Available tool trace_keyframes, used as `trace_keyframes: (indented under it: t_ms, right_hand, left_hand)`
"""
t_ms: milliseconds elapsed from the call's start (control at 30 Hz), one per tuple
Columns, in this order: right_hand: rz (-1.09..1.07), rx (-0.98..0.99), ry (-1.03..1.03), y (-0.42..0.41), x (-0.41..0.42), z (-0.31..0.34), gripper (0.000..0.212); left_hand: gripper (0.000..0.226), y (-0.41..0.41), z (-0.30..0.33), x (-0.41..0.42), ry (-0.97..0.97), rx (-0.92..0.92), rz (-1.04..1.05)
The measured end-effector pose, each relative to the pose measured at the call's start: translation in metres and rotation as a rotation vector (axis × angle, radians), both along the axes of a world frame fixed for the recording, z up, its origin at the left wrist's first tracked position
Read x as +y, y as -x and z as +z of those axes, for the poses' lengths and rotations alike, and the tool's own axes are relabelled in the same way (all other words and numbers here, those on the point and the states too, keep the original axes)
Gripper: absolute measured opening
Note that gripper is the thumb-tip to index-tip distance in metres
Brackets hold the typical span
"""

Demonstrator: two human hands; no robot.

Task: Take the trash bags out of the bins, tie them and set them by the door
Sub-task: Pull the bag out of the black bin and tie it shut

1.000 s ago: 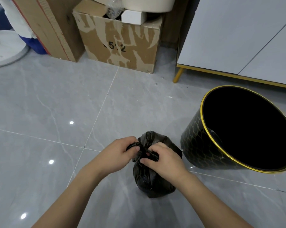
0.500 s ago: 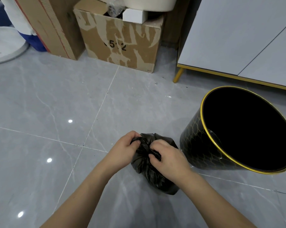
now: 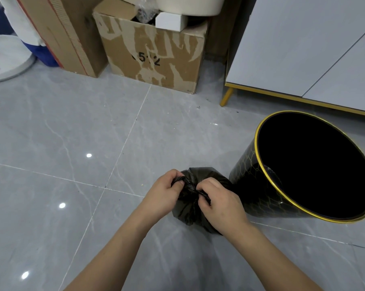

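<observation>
A small black trash bag (image 3: 188,208) sits on the grey tiled floor just left of a black bin (image 3: 246,185) with a gold rim. The bin's dark inside shows no bag. My left hand (image 3: 164,194) pinches a twisted end of the bag's top on the left. Fingers curled, my right hand (image 3: 219,204) grips the other twisted end on the right. The two ends cross between my hands at the bag's neck.
A torn cardboard box (image 3: 156,57) and a taller carton (image 3: 59,34) stand against the far wall. A grey cabinet (image 3: 303,49) on gold legs stands behind the bin. A white round fan base (image 3: 5,57) lies at the far left.
Both hands have stayed on the bag's top and worked its twisted ends. The bag's loose upright tuft has been pulled down into a tighter neck. The view has shifted slightly.
</observation>
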State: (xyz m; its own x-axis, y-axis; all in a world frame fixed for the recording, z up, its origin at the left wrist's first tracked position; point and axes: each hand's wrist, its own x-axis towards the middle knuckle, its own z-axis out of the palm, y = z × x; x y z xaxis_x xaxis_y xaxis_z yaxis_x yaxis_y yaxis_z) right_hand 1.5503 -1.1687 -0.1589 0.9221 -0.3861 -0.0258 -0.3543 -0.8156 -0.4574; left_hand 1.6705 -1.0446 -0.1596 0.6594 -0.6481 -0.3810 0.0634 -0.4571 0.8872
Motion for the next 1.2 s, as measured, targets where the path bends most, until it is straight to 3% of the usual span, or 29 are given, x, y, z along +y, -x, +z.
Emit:
trace_keyframes:
  t_ms: [167,333,467,567,667,800,867,1033,1200]
  right_hand:
    - [-0.053,0.023,-0.065,-0.002,-0.002,0.004,0.013]
    - [0.020,-0.012,-0.058,0.002,0.001,0.003,0.026]
    - [0.036,-0.089,-0.054,0.003,0.001,0.000,0.021]
    - [0.023,-0.031,-0.083,0.004,-0.003,0.000,0.015]
    - [-0.026,0.000,-0.172,0.002,-0.007,-0.003,0.012]
    - [-0.093,-0.002,-0.337,-0.002,-0.009,-0.007,0.008]
    - [-0.145,-0.013,-0.404,-0.003,-0.009,-0.005,0.009]
    - [-0.220,0.113,-0.560,-0.005,-0.014,-0.002,0.010]
    - [-0.240,0.226,-0.821,-0.007,-0.013,0.003,0.020]
  left_hand:
    - [0.017,0.003,-0.007,0.001,-0.081,0.007,-0.015]
    - [0.017,0.006,-0.007,-0.003,-0.085,0.069,0.019]
    - [0.012,0.004,0.001,-0.005,-0.043,0.212,0.101]
    - [0.030,0.006,0.005,0.004,0.047,0.339,0.113]
    - [0.039,0.014,-0.001,0.010,0.058,0.225,0.022]
    - [0.020,0.025,-0.013,0.001,-0.141,-0.148,-0.039]
    - [0.010,0.026,-0.013,-0.004,-0.189,-0.241,-0.037]
    - [0.007,0.024,-0.016,-0.006,-0.171,-0.289,-0.076]
    - [0.007,0.025,-0.016,-0.001,-0.006,-0.231,0.032]
